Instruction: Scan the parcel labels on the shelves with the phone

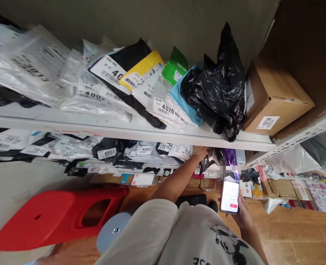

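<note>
My right hand (243,211) is closed around a smartphone (230,195), held upright at the lower right. Its lit screen shows a white page with a red button. My left hand (200,151) reaches under the upper shelf's edge to the row of parcels below. Its fingers are partly hidden there and appear closed on a black plastic parcel (206,162), which stands tilted. Beside that hand, on the left, lies a clear-and-white parcel labelled 4014 (182,151). To its right stands a purple parcel (229,157).
The upper white shelf (151,131) holds several bagged parcels, a crumpled black bag (220,88) and a cardboard box labelled 1014 (278,101). A perforated post (297,136) stands at the right. A red stool (60,217) is at the lower left, by a round grey-blue lid-like object (113,230).
</note>
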`<control>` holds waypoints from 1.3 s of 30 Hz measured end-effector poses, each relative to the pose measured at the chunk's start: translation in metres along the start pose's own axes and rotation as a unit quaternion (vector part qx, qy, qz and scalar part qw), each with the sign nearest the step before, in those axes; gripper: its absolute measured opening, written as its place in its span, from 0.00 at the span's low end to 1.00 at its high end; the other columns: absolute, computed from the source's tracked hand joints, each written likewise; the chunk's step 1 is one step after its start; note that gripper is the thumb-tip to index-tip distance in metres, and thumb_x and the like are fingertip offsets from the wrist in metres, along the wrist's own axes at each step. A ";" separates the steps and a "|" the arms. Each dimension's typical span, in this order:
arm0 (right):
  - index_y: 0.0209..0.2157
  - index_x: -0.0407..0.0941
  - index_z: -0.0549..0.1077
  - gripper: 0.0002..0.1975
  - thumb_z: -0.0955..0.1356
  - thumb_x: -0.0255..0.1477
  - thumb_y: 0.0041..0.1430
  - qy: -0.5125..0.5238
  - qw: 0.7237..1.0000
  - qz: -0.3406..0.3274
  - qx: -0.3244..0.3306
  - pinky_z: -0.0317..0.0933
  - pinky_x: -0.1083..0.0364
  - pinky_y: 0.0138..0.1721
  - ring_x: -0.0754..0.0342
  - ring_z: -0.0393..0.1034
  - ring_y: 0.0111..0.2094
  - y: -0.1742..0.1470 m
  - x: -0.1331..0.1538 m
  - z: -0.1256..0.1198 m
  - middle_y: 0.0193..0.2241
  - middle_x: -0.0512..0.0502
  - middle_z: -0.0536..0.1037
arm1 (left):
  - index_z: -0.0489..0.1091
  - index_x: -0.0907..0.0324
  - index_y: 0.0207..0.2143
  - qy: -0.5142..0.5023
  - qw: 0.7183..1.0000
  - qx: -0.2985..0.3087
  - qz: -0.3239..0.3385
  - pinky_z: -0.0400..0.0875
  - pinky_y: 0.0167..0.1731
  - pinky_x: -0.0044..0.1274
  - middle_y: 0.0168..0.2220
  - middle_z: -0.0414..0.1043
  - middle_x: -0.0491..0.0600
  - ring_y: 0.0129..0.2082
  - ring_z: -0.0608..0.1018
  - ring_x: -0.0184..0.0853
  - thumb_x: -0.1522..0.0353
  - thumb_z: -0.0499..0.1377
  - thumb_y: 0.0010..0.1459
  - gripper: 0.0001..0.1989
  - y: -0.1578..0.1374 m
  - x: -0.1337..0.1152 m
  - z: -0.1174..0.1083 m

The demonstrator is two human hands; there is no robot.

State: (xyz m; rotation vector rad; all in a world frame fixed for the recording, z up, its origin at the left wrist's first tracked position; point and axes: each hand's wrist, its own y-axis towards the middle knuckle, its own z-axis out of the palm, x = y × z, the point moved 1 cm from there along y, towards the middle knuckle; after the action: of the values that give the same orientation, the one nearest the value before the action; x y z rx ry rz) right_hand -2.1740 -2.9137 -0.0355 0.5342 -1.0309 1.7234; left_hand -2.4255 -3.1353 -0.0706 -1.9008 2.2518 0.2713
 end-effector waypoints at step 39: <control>0.66 0.53 0.60 0.44 0.73 0.55 0.54 -0.124 0.970 0.073 0.196 0.67 0.56 0.12 0.46 0.78 0.24 0.119 0.050 0.034 0.35 0.46 0.83 | 0.54 0.72 0.68 -0.011 0.988 -0.055 -0.144 0.34 0.72 0.39 0.72 0.52 0.64 0.73 0.50 0.49 0.66 0.48 0.65 0.32 -0.055 -0.026 0.007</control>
State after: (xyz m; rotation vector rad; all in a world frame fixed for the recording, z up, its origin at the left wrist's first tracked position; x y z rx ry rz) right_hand -2.3060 -2.9300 -0.0257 0.9659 -0.9197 2.0438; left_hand -2.3665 -3.1181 -0.0717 -2.2332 1.9510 0.3776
